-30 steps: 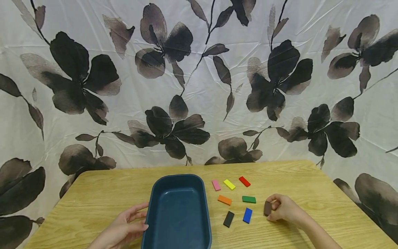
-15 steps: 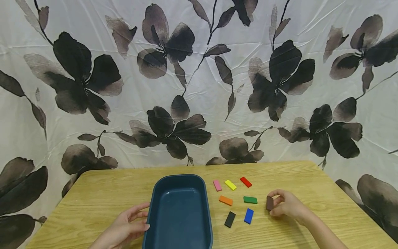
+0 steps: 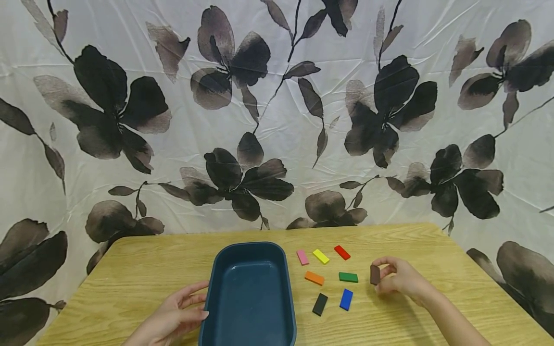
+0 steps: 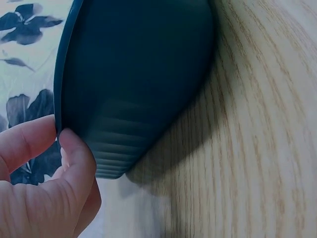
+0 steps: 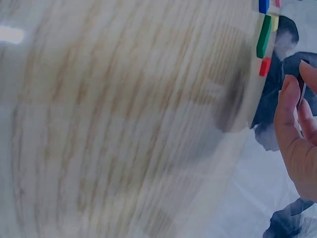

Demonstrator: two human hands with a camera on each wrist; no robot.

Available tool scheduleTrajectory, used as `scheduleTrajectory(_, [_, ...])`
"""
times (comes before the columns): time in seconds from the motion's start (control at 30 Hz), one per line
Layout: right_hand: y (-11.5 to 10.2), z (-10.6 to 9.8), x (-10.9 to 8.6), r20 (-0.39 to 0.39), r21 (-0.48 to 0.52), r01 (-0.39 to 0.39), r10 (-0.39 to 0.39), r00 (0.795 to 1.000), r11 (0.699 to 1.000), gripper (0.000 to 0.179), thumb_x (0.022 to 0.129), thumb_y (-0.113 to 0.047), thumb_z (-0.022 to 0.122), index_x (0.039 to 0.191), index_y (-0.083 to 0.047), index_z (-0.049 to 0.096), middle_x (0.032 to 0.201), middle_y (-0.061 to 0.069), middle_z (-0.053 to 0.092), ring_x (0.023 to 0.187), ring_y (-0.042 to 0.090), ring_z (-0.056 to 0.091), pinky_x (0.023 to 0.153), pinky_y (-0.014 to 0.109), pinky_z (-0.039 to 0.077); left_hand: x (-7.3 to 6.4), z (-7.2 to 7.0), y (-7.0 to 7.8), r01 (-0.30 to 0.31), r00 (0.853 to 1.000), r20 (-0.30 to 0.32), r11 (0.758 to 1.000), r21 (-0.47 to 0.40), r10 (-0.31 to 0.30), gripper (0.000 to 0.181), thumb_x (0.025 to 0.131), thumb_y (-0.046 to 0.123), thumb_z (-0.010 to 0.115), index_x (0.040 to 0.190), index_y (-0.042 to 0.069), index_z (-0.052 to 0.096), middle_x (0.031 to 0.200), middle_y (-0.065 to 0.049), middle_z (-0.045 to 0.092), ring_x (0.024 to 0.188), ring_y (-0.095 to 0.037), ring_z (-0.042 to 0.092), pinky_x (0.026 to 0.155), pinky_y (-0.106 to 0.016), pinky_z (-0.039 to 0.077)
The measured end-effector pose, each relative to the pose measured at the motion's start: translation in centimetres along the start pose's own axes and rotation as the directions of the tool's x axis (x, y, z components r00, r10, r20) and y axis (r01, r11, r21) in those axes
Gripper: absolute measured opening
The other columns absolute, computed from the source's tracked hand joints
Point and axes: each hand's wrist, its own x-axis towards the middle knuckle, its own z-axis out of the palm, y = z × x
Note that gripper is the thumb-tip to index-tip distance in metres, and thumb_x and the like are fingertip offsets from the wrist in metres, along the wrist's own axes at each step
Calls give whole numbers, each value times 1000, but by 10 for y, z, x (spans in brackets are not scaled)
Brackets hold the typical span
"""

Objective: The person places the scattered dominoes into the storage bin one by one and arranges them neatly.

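In the head view a deep blue plastic bin (image 3: 248, 298) with rounded corners stands at the front of the table. My left hand (image 3: 173, 315) is at its left side; the left wrist view shows thumb and fingers pinching the bin's rim (image 4: 58, 94). My right hand (image 3: 402, 278), farther right, holds a flat brown rectangular block (image 3: 374, 275) upright between thumb and fingers. A shadow lies on the table below that hand. From the right wrist, only a thin dark edge of the block shows between the fingertips of the right hand (image 5: 297, 134).
Between bin and right hand lie similar small blocks: pink (image 3: 302, 257), yellow (image 3: 321, 256), red (image 3: 342, 253), orange (image 3: 314, 278), green (image 3: 348, 277), black (image 3: 320, 304) and blue (image 3: 346, 300). Behind the wooden table (image 3: 173, 259) hangs a floral cloth (image 3: 303, 144).
My right hand has raised the brown block a little from where it was at the tabletop. The left hand, the bin and the other blocks stay in place.
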Motion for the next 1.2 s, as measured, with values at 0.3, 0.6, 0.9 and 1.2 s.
scheduleTrajectory(0.3, [-12, -1, 7, -7, -1, 8, -8, 1000, 1000, 58, 67, 9, 68, 120, 10, 45, 87, 12, 50, 69, 18, 52, 58, 28, 47, 3, 3, 2, 10, 999, -32, 1000, 16, -9, 71, 85, -10, 56, 145, -2, 20, 111, -10, 50, 98, -19, 56, 82, -31, 49])
scheduleTrajectory(0.6, [-32, 3, 15, -15, -24, 33, -33, 999, 999, 56, 68, 10, 68, 120, 8, 48, 89, 14, 53, 72, 19, 52, 61, 28, 46, 4, 6, 6, 16, 997, -73, 999, 29, -14, 77, 83, -10, 58, 145, -4, 14, 111, -10, 51, 97, -18, 56, 79, -31, 50])
scheduleTrajectory(0.9, [-46, 7, 23, 31, -32, 62, -61, 998, 998, 56, 69, 7, 70, 121, 7, 48, 91, 14, 53, 75, 19, 54, 66, 29, 48, 3, 8, 4, 25, 995, -93, 999, 39, -21, 77, 83, -9, 59, 145, -3, 15, 111, -9, 51, 93, -17, 55, 77, -30, 50])
scheduleTrajectory(1.2, [-64, 14, 31, 38, -28, 85, -84, 996, 996, 57, 69, 9, 70, 122, 8, 48, 90, 15, 55, 77, 20, 56, 69, 32, 50, 2, 8, 3, 15, 996, -87, 1000, 20, -14, 75, 83, -11, 57, 145, -3, 16, 109, -8, 51, 91, -16, 55, 76, -29, 50])
